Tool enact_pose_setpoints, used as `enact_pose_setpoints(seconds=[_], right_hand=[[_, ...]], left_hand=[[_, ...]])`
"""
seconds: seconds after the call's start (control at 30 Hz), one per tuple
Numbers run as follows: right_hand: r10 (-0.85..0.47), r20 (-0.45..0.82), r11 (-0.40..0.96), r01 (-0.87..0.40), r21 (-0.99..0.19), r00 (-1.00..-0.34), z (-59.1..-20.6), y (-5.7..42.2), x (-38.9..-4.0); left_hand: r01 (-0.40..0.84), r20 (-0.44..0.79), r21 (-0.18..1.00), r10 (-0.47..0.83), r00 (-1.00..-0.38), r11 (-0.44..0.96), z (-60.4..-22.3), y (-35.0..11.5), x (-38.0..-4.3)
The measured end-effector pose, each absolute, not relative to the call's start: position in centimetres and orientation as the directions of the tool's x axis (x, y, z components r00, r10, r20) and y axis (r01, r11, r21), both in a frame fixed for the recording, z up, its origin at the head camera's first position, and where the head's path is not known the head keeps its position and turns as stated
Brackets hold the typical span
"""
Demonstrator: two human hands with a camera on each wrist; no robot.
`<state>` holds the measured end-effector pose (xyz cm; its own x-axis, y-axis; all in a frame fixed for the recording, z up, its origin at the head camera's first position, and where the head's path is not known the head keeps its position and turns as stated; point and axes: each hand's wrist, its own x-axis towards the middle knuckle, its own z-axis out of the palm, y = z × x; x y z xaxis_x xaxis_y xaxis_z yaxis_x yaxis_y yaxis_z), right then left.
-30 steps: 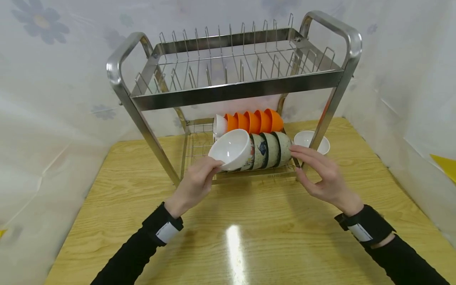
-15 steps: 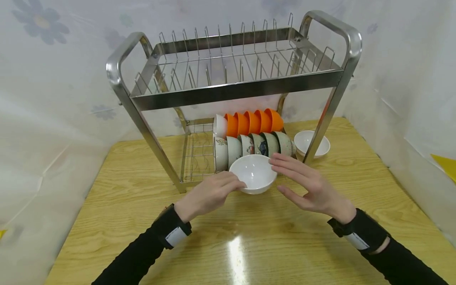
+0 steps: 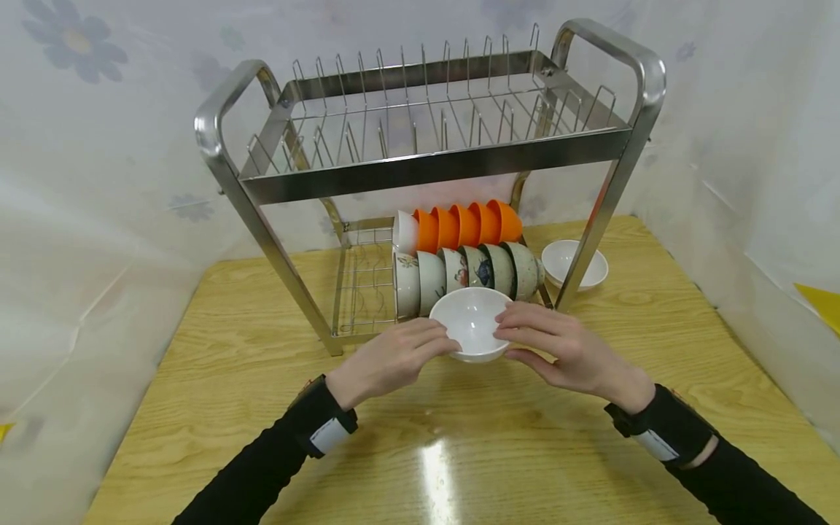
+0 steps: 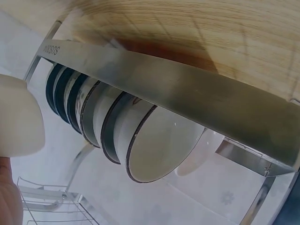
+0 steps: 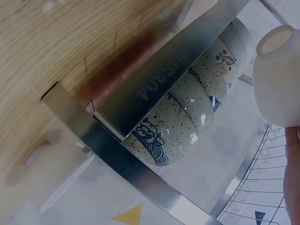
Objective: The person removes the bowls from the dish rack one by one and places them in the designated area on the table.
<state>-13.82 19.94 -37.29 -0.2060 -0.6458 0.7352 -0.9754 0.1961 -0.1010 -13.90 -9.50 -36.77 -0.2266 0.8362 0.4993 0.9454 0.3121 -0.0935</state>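
White bowl (image 3: 471, 321) mid-frame: our left hand (image 3: 392, 359) and right hand (image 3: 566, 351) pinch it; patterned bowls (image 3: 477, 270) look racked, outside bowl (image 3: 561, 261) right seems pending.

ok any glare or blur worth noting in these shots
Head view: bright glare streak on the wooden table, small highlight inside the held white bowl; left wrist view: dimmer, dark reddish patch on the wood beside the steel rail; right wrist view: glints on the patterned bowls, white bowl at lower left washed out.

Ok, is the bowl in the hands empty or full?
Empty: the head view shows bare, glossy inside walls in the white bowl, held between left hand and right hand.
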Motion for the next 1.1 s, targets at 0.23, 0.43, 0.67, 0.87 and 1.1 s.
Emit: enact_pose_setpoints(seconds=[0.23,0.43,0.67,0.87,1.1], right_hand=[[-0.693,0.682,0.26,-0.963,-0.067,-0.234,-37.4,20.2,-13.6],[-0.711,0.658,0.292,-0.955,-0.047,-0.249,-37.6,20.3,-13.3],[-0.723,0.634,0.319,-0.947,-0.048,-0.276,-37.8,20.6,-13.2],[-0.698,0.654,0.314,-0.945,-0.089,-0.293,-37.8,21.4,-13.1],[-0.68,0.663,0.319,-0.941,-0.116,-0.312,-37.4,21.9,-12.9]], left_hand=[[0.946,0.47,-0.11,0.854,-0.222,0.306,-36.8,-9.5,-13.9],[0.946,0.439,-0.106,0.868,-0.233,0.307,-36.5,-9.5,-13.7],[0.956,0.476,-0.099,0.857,-0.197,0.275,-36.8,-9.3,-14.1],[0.96,0.517,0.037,0.817,-0.255,0.277,-37.1,-9.6,-14.5],[0.932,0.498,0.189,0.788,-0.362,0.309,-37.4,-10.2,-15.1]])
